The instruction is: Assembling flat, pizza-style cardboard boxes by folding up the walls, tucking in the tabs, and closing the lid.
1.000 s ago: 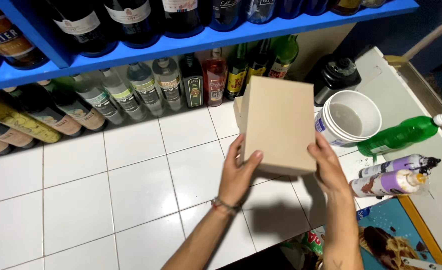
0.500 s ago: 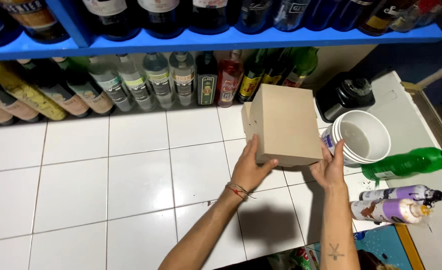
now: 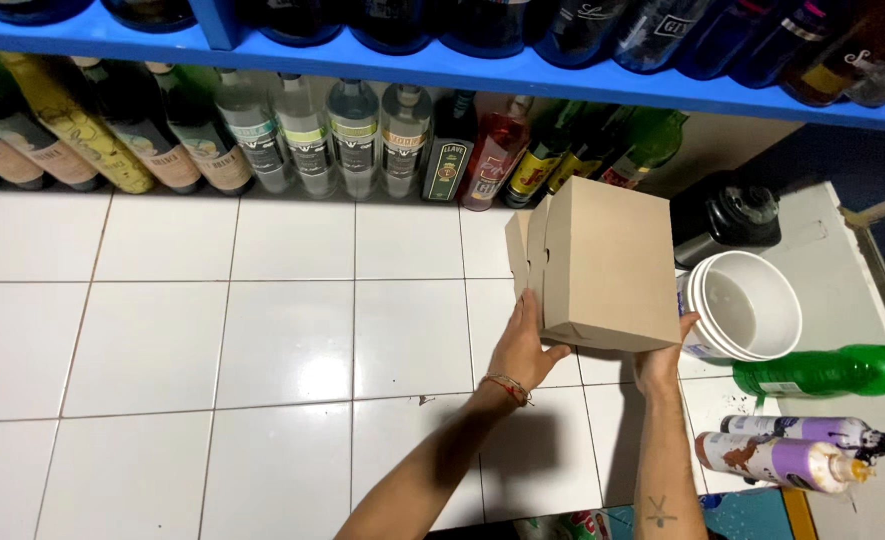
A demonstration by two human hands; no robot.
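Plain tan cardboard box, matte, flat-sided w/ a folded flap seam on its left face, was held up over the white tiled counter. Left hand was clamped on its lower left corner, right hand gripped the lower right edge; hands apart, box between them. Glossy square tiles, dark grout. Row of glass bottles stood along the back under a blue shelf. Just right of the box: stacked round white plastic tubs, a green plastic bottle lying on its side, two paint-smeared purple squeeze bottles. Black round jar behind. Left of the box the counter offered wide open room; right side crowded.
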